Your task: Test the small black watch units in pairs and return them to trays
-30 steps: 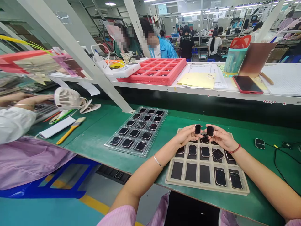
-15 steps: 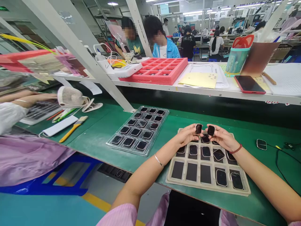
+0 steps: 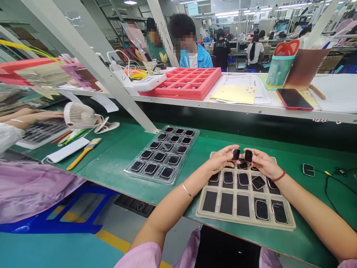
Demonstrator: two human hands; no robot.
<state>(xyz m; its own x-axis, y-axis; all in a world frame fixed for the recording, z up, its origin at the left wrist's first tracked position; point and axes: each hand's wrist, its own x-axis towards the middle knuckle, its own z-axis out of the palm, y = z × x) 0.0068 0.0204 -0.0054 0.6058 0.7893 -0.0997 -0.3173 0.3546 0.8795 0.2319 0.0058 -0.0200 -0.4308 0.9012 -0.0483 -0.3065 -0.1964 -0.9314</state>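
Your left hand point(image 3: 222, 158) is closed at the fingertips on a small black rounded-square watch module point(image 3: 235, 154), and your right hand point(image 3: 263, 162) pinches a second dark rounded-square module point(image 3: 248, 155). You hold the two side by side, a little apart, glossy faces toward you, over the far part of a beige moulded plastic tray point(image 3: 234, 204).

In that tray's front row, the three left compartments show dark grey lining, while the two right ones each hold a silver-rimmed black module point(image 3: 279, 213). One row farther back, another silver-rimmed piece point(image 3: 258, 182) sits turned cornerwise. Your forearms hide some of the tray's side edges.

To your left on the green work surface point(image 3: 108, 163) lies a clear plastic tray point(image 3: 175, 175) bearing rows of similar black modules. Past it are a yellow-handled flat brush point(image 3: 83, 154) and a white clip-on fan point(image 3: 80, 115). On your right, a loose silver-edged module point(image 3: 308, 170) rests near a thin black cable point(image 3: 326, 190). On the white shelf before you stand a red foam compartment tray point(image 3: 178, 95) and a red-edged phone point(image 3: 295, 99).
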